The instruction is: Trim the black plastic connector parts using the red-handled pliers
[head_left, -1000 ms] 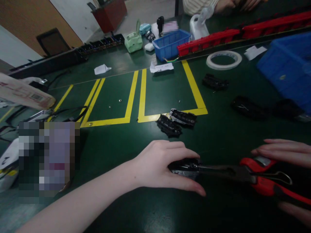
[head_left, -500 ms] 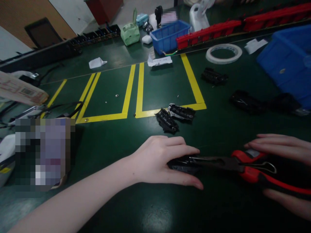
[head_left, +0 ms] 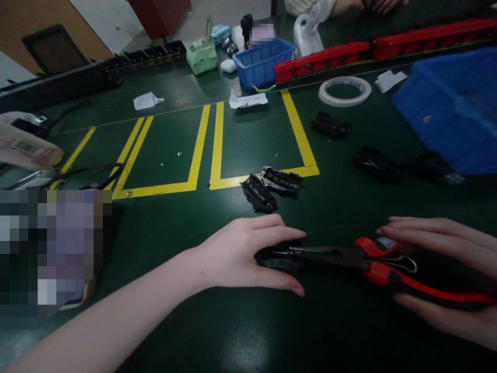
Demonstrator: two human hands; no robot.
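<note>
My left hand [head_left: 244,251] is closed around a black plastic part [head_left: 285,261], pressing it to the green table, with index finger and thumb along its sides. In my right hand [head_left: 446,243] is a pair of red-handled long-nose pliers [head_left: 375,261], its fingers along one handle and the thumb along the other. The dark jaws point left, and their tips touch the top of the black part. Beyond my left hand lie two black shell pieces [head_left: 259,192], one touching a black-and-grey piece [head_left: 282,180].
More black parts [head_left: 378,165] lie at right, before a large blue bin [head_left: 450,103]. A tape roll [head_left: 345,91], paper scraps [head_left: 248,101], a small blue basket [head_left: 264,62] and red trays [head_left: 322,61] stand farther back. Another person's hands [head_left: 368,5] show at the top.
The whole view has shifted, so hands and table things appear farther left. My grip on the black part and the pliers looks the same.
</note>
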